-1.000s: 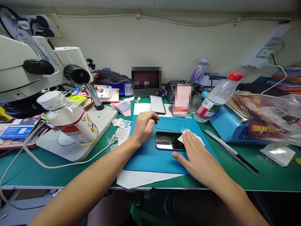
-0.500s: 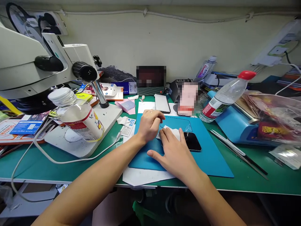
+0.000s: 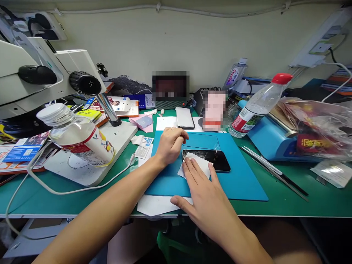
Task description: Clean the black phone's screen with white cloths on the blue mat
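Phone (image 3: pixel 217 160) lies flat and screen up at frame centre, on the blue mat (image 3: pixel 242 183), which sits on the desk (image 3: pixel 302 205). A white wipe (image 3: pixel 196 164) covers the phone's left end. Our right hand (image 3: pixel 203 194) lies on the wipe with fingers stretched and spread, pressing down and gripping nothing. Our left hand (image 3: pixel 169 145) sits at the phone's upper left corner with fingers curled. We cannot tell whether it pinches the edge or only braces it.

Progress, as we judge it: wiping of the screen is under way. The right part of the glass is bare, dark and glossy. A clear sheet (image 3: pixel 203 141) lies on the mat just above the phone and is not laid on the screen.

Not readable: the phone's left end is under the wipe and fingers, so we cannot judge its condition. The left fingertips are hidden behind the knuckles. We cannot tell whether the wipe is damp.
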Tool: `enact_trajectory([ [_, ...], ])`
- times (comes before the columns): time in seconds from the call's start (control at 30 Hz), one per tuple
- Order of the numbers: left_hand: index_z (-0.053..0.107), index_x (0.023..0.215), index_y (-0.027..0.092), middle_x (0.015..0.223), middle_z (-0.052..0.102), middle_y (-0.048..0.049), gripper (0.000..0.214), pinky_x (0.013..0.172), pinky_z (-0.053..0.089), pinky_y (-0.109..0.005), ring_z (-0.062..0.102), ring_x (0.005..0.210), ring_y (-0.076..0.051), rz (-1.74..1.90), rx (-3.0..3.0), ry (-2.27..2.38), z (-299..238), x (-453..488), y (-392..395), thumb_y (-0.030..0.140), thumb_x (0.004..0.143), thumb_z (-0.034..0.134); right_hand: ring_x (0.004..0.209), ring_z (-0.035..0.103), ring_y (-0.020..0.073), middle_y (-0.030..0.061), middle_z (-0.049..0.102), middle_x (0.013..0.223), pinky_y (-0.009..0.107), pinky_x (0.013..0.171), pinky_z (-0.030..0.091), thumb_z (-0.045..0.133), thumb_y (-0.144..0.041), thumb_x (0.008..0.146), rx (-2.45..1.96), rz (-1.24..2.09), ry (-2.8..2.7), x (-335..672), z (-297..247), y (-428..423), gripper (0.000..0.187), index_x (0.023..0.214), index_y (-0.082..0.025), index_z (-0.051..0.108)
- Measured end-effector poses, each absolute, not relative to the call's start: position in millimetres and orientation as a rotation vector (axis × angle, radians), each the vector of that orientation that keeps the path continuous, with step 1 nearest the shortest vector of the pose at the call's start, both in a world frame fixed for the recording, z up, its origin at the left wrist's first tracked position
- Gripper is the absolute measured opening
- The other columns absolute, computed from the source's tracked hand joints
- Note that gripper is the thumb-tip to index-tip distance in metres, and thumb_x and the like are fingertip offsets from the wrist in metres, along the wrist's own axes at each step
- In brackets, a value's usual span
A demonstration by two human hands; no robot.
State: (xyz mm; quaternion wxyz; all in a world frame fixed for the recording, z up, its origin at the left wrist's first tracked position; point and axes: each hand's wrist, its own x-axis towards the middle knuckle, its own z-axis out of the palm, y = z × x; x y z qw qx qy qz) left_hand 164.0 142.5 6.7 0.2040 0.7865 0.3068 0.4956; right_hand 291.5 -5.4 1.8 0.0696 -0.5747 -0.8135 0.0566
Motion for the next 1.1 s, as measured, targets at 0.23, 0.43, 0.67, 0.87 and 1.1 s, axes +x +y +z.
enact_trajectory([
  [0.23,0.062,0.075,0.021,0.067,0.067,0.0004,0.025,0.082,0.041,-0.036,0.06,0.069,-0.018,1.369,2.184,0.857,5.2,163.3,143.1,0.014,0.085,0.041,0.154,0.027,0.0318,0.0114,0.03,0.165,0.069,0.121,0.02,0.035,-0.06,0.101,-1.82,0.209,-2.359,343.9,-0.2,-13.6,0.074,0.161,-0.018,0.027],
  [0.43,0.062,0.075,0.022,0.068,0.068,0.0002,0.025,0.083,0.042,-0.036,0.06,0.071,-0.019,1.299,2.208,0.871,4.7,167.1,142.9,0.015,0.087,0.041,0.156,0.021,0.0303,0.0136,0.023,0.167,0.066,0.122,0.02,0.031,-0.063,0.101,-1.936,0.118,-2.261,366.5,-14.6,-27.2,0.08,0.163,-0.013,0.018],
  [0.67,0.063,0.075,0.022,0.069,0.068,0.0003,0.025,0.083,0.043,-0.036,0.06,0.071,-0.019,1.3,2.204,0.892,5.3,165.1,140.8,0.016,0.087,0.041,0.154,0.019,0.0369,0.0272,0.025,0.164,0.06,0.123,0.023,0.021,-0.075,0.096,-2.082,0.103,-2.166,353.8,-5.2,7.2,0.1,0.156,0.004,0.03],
  [0.87,0.062,0.076,0.022,0.069,0.069,-0.0001,0.025,0.084,0.044,-0.038,0.062,0.072,-0.019,1.303,2.206,0.897,7.6,166.5,140.3,0.016,0.088,0.041,0.154,0.017,0.0399,0.0311,0.022,0.164,0.058,0.124,0.023,0.02,-0.081,0.092,-2.135,0.158,-2.099,345.1,0.5,23.5,0.11,0.155,0.008,0.03],
  [1.1,0.062,0.076,0.021,0.069,0.069,0.0,0.025,0.085,0.044,-0.038,0.061,0.072,-0.019,1.319,2.213,0.872,5.7,165.6,140.2,0.016,0.087,0.041,0.156,0.01,0.0355,0.0282,0.02,0.166,0.05,0.127,0.016,0.021,-0.082,0.091,-1.909,0.373,-2.311,291.5,13.5,37.3,0.11,0.157,0.007,0.026],
])
